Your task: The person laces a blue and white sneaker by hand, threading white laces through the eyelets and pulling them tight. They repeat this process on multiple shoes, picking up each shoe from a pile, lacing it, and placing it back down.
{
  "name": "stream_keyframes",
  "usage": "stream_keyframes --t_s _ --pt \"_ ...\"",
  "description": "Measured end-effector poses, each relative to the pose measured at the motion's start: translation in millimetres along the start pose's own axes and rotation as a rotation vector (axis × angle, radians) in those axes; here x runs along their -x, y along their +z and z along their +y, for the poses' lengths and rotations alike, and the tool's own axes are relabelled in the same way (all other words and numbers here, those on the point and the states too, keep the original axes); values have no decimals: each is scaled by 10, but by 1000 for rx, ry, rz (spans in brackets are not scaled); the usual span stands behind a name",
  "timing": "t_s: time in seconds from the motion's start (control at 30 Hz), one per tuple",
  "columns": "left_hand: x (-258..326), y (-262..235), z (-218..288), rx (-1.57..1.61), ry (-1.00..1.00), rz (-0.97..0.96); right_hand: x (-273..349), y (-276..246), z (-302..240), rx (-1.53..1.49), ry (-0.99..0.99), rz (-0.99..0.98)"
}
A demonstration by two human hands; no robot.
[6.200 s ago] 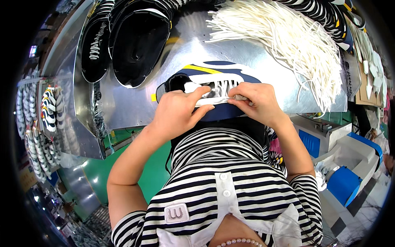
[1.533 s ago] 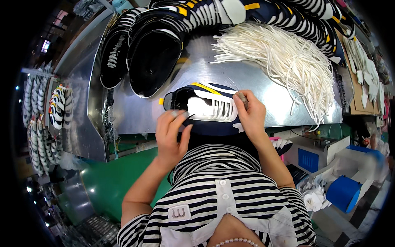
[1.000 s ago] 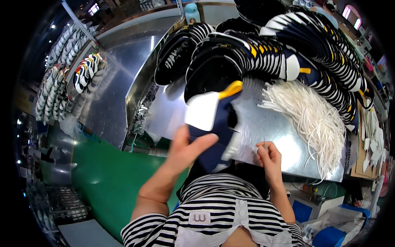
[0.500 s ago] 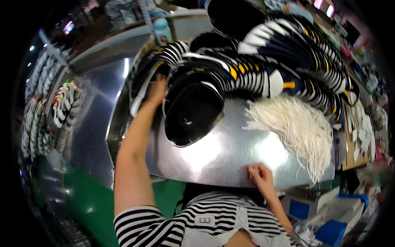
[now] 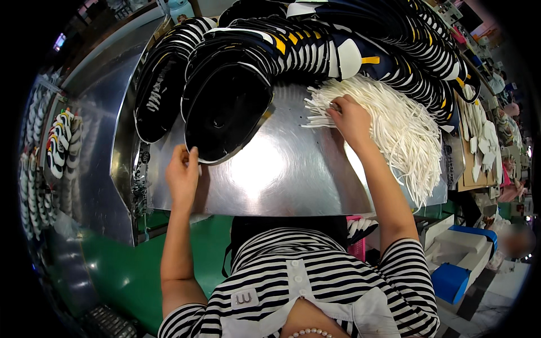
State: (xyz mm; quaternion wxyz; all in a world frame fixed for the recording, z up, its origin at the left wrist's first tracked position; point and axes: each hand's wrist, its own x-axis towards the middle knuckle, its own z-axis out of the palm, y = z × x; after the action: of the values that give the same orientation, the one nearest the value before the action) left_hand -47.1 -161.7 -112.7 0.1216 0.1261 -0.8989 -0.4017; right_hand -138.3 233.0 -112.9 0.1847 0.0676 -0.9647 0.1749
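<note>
Nested shoe uppers (image 5: 228,107), black inside with white and yellow edges, lie in a long curved stack at the middle of the metal table. At the near end of the front upper is my left hand (image 5: 182,179), thumb and fingers closed on its rim. My right hand (image 5: 354,123) reaches onto a heap of white shoelaces (image 5: 403,135), its fingers bent together at the heap's left side over some laces. A second row of uppers (image 5: 160,93) sits left of the first, the nearest one with its black inside facing up.
More stacked uppers (image 5: 406,39) fill the back and right of the metal table (image 5: 304,174). White pieces (image 5: 478,129) lie on a board at the right. A rack of shoe parts (image 5: 59,143) stands at the far left. Below right is a white and blue machine (image 5: 462,253).
My left hand has come back from the left row of uppers to the front upper's near end. My right hand has moved from the table's near edge up onto the laces. The view has shifted.
</note>
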Motion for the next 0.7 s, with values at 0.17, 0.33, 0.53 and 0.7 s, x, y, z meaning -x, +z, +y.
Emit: stream_keyframes --t_s 0.17,0.33,0.53,0.7 --pt "328 -345 676 -36 680 506 35 -30 50 -317 68 18" --pt "1179 426 1050 -35 1297 -251 235 -954 -490 -950 184 -238" --pt "1049 845 1466 469 614 -550 675 -1866 -389 -1498 207 -456" --pt "758 1155 2267 718 581 -885 1005 -1789 -146 -1522 415 -408"
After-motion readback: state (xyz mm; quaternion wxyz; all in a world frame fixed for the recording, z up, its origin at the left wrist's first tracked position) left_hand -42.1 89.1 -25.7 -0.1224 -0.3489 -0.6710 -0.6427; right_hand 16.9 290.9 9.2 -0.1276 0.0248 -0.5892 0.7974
